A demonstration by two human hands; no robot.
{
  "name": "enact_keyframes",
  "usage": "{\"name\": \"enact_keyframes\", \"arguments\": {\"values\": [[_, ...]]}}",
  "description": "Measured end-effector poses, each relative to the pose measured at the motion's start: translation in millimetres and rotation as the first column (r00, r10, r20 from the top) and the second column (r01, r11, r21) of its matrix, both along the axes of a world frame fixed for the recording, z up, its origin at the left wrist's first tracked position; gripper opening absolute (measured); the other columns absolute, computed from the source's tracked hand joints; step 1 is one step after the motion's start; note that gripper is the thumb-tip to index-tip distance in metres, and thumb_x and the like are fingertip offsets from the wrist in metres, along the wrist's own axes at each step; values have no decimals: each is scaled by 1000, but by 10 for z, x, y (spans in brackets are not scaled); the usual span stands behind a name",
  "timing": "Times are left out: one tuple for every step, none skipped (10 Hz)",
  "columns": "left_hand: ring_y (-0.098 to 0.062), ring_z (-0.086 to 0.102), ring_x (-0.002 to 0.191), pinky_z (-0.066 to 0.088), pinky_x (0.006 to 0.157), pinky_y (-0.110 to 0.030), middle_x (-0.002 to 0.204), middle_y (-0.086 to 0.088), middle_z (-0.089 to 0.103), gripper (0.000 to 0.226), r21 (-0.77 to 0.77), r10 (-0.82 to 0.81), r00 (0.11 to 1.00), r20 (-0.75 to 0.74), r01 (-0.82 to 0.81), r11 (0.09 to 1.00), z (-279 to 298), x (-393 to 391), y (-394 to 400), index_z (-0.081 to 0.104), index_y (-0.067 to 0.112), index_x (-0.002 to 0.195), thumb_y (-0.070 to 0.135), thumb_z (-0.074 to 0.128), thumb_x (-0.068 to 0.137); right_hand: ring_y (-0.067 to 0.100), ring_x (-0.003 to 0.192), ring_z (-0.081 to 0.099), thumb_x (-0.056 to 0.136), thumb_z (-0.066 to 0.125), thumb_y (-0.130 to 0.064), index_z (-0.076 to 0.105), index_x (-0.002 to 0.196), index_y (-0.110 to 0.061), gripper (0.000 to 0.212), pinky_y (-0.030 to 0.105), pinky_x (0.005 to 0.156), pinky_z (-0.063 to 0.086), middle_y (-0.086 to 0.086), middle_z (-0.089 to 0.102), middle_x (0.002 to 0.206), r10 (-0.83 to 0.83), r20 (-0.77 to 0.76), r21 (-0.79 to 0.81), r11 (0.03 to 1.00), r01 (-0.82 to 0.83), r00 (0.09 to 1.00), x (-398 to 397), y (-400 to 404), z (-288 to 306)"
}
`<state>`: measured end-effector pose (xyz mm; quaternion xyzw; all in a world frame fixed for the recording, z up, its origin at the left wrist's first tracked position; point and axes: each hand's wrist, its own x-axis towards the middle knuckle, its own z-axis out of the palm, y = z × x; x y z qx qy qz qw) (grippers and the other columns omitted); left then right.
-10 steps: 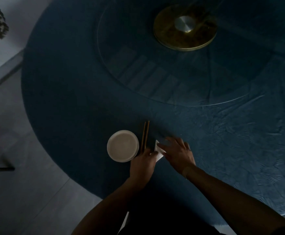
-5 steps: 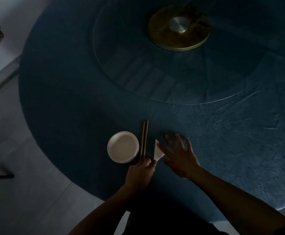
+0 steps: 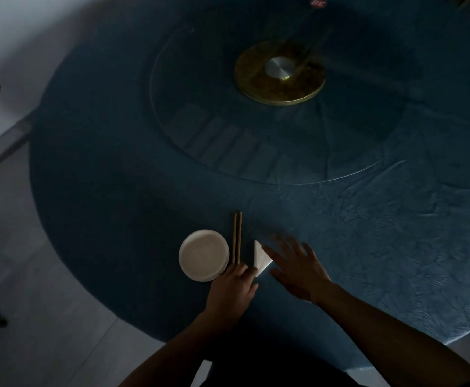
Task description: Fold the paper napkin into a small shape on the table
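A white paper napkin (image 3: 260,257) lies folded into a small triangle on the dark blue tablecloth (image 3: 368,233), just right of the chopsticks. My left hand (image 3: 232,289) rests at the napkin's near corner with its fingertips pinching or pressing that corner. My right hand (image 3: 298,268) hovers flat beside the napkin's right edge, fingers spread and slightly blurred, holding nothing.
A small white round plate (image 3: 203,255) sits left of a pair of brown chopsticks (image 3: 237,237). A glass turntable (image 3: 189,141) with a gold hub (image 3: 280,72) fills the table's middle. The table's rounded edge runs close to my body; grey floor lies to the left.
My right hand has lifted off the napkin and opened its fingers, uncovering the folded triangle. My left hand stays at the near corner. The view has tilted up slightly.
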<state>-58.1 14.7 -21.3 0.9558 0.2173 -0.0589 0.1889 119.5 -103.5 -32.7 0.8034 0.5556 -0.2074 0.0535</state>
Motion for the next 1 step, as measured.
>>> {"name": "enact_keyframes", "arguments": {"values": [[-18,56,108,52,80,-37,119,2,59,37,-31,-15,999,49,17,999,117,9,32,54,24,129,39,48,96,27,147,0,96,23,-56,-8,148,-39,63,53,116,12,2,-1,162,-33,16,5,999,33,999,-27,9,132]]}}
